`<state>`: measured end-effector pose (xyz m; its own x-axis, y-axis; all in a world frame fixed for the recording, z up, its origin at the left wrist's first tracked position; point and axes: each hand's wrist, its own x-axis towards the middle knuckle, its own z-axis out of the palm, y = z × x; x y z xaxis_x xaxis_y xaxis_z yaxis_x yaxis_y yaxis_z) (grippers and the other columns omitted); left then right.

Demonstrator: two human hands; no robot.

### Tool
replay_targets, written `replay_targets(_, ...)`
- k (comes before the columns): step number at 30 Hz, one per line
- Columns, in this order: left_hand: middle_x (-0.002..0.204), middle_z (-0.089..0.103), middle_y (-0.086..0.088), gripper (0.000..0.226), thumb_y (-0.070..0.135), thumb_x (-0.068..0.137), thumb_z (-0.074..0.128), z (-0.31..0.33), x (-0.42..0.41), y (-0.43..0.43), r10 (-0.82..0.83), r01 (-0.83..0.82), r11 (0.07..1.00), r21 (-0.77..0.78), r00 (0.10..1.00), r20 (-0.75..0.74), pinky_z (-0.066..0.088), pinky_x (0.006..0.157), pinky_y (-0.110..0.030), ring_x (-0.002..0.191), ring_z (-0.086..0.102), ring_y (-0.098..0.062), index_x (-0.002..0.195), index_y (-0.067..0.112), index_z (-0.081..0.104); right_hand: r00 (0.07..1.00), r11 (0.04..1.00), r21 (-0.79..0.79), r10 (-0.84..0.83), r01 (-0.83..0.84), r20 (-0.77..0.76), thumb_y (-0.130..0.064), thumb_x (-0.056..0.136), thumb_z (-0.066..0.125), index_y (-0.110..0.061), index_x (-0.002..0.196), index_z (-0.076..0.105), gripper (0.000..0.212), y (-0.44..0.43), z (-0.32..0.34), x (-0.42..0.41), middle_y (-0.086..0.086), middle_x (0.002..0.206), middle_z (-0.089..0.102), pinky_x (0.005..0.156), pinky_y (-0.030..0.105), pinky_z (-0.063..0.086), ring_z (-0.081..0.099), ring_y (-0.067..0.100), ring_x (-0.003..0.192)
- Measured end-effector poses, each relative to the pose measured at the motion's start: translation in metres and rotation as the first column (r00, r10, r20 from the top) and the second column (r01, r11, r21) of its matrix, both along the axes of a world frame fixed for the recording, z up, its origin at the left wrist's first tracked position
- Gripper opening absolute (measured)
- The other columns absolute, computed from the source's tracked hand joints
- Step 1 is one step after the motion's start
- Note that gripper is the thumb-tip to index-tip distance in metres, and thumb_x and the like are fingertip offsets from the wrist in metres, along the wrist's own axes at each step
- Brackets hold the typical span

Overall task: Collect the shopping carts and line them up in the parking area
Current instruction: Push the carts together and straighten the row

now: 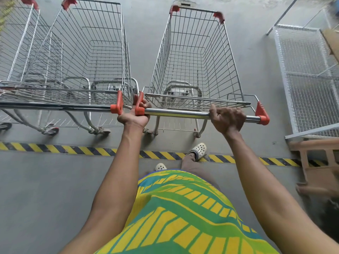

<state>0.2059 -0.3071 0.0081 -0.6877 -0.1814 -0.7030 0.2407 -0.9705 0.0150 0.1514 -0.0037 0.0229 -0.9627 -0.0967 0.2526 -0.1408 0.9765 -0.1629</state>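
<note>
Both hands were clamped on the chrome push bar (185,114) of a wire shopping cart (194,57), set wide apart along it. The left hand (134,117) gripped the bar at its left end, fingers curled over right beside the orange plastic end cap (139,107), while the right hand (227,118) wrapped the bar nearer the right end, just short of the other orange cap (262,114). The cart stood on the grey concrete floor (45,180) with its empty basket pointing away from the person, its rear wheels just past a yellow-and-black hazard stripe (55,149) that ran across the floor. Just beside it on the left stood a second cart (88,52), its own handle cap (117,104) nearly touching the left hand, and a third cart (20,43) stood further left, its basket overlapping the second one's in the view. All three faced the same way, side by side. To the right of the held cart lay a white wire-mesh frame (308,70), and nearer the stripe a brownish pallet-like frame (315,162), blurred. The person wore a yellow-and-green patterned shirt (183,208) and white perforated clogs (199,150), the right foot stepping onto the stripe.
</note>
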Motion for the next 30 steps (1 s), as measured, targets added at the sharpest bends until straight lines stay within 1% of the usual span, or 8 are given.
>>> replay_targets(5, 0.122, 0.064, -0.027, 0.071, 0.066, 0.091, 0.028, 0.001, 0.004, -0.001, 0.019, -0.019, 1.0, 0.007, 1.0, 0.016, 0.043, 0.055, -0.027, 0.07, 0.053, -0.025, 0.102, 0.004, 0.061, 1.0, 1.0, 0.014, -0.01, 0.01, 0.008, -0.054, 0.1, 0.048, -0.025, 0.086, 0.084, 0.049, 0.0, -0.002, 0.004, 0.011, 0.06, 0.07, 0.075, 0.033, 0.042, 0.066, 0.031, 0.062)
replay_targets(11, 0.102, 0.067, -0.025, 0.077, 0.07, 0.092, 0.021, 0.007, 0.003, -0.002, 0.05, -0.052, 0.998, 0.02, 0.996, 0.074, 0.041, 0.057, -0.026, 0.063, 0.053, -0.024, 0.098, 0.005, 0.062, 1.0, 1.0, -0.019, -0.008, 0.008, -0.009, -0.052, 0.1, 0.052, -0.022, 0.078, 0.083, 0.048, -0.004, -0.002, 0.007, 0.007, 0.053, 0.066, 0.072, 0.032, 0.039, 0.063, 0.027, 0.056)
replay_targets(16, 0.082, 0.071, -0.023, 0.075, 0.069, 0.094, 0.018, 0.012, 0.003, -0.004, 0.085, -0.087, 0.996, 0.011, 0.992, 0.094, 0.04, 0.058, -0.024, 0.057, 0.053, -0.023, 0.098, 0.006, 0.059, 1.0, 1.0, -0.024, -0.014, 0.014, -0.006, -0.052, 0.099, 0.054, -0.023, 0.08, 0.083, 0.046, -0.01, -0.001, 0.009, 0.007, 0.055, 0.068, 0.073, 0.032, 0.04, 0.064, 0.027, 0.058)
replay_targets(20, 0.08, 0.071, -0.025, 0.07, 0.062, 0.098, 0.02, 0.018, 0.003, -0.006, 0.111, -0.111, 0.994, -0.005, 0.989, 0.101, 0.042, 0.055, -0.023, 0.049, 0.056, -0.023, 0.102, 0.004, 0.059, 1.0, 1.0, -0.029, -0.01, 0.01, -0.002, -0.052, 0.1, 0.054, -0.023, 0.081, 0.083, 0.045, -0.016, 0.001, 0.01, 0.008, 0.055, 0.068, 0.074, 0.033, 0.043, 0.066, 0.027, 0.058)
replay_targets(23, 0.079, 0.071, -0.028, 0.067, 0.059, 0.099, 0.022, 0.02, 0.003, -0.008, 0.12, -0.12, 0.993, -0.003, 0.988, 0.099, 0.042, 0.054, -0.024, 0.049, 0.056, -0.025, 0.109, 0.004, 0.058, 1.0, 0.999, -0.038, -0.008, 0.008, -0.005, -0.051, 0.099, 0.056, -0.023, 0.081, 0.083, 0.043, -0.019, 0.003, 0.011, 0.009, 0.055, 0.068, 0.075, 0.034, 0.045, 0.066, 0.028, 0.058)
replay_targets(26, 0.074, 0.071, -0.026, 0.067, 0.06, 0.099, 0.022, 0.023, 0.003, -0.007, 0.118, -0.118, 0.993, -0.007, 0.988, 0.104, 0.04, 0.056, -0.024, 0.05, 0.055, -0.024, 0.102, 0.004, 0.058, 1.0, 0.999, -0.047, -0.007, 0.006, -0.016, -0.049, 0.099, 0.058, -0.022, 0.079, 0.083, 0.042, -0.018, 0.002, 0.011, 0.008, 0.053, 0.067, 0.074, 0.034, 0.044, 0.065, 0.027, 0.056)
replay_targets(28, 0.071, 0.069, -0.023, 0.064, 0.058, 0.099, 0.022, 0.024, 0.003, -0.006, 0.122, -0.121, 0.993, -0.015, 0.987, 0.108, 0.041, 0.054, -0.023, 0.05, 0.056, -0.024, 0.096, 0.004, 0.057, 1.0, 0.999, -0.048, -0.01, 0.009, -0.02, -0.051, 0.099, 0.053, -0.021, 0.076, 0.083, 0.048, -0.019, 0.002, 0.011, 0.008, 0.052, 0.066, 0.073, 0.034, 0.043, 0.064, 0.028, 0.055)
replay_targets(30, 0.069, 0.069, -0.021, 0.062, 0.057, 0.099, 0.023, 0.023, 0.002, -0.006, 0.129, -0.128, 0.992, -0.014, 0.986, 0.106, 0.042, 0.052, -0.023, 0.051, 0.057, -0.025, 0.097, 0.004, 0.055, 1.0, 0.998, -0.06, -0.017, 0.016, -0.019, -0.055, 0.098, 0.046, -0.02, 0.073, 0.082, 0.056, -0.019, 0.002, 0.011, 0.008, 0.052, 0.066, 0.073, 0.034, 0.044, 0.064, 0.029, 0.055)
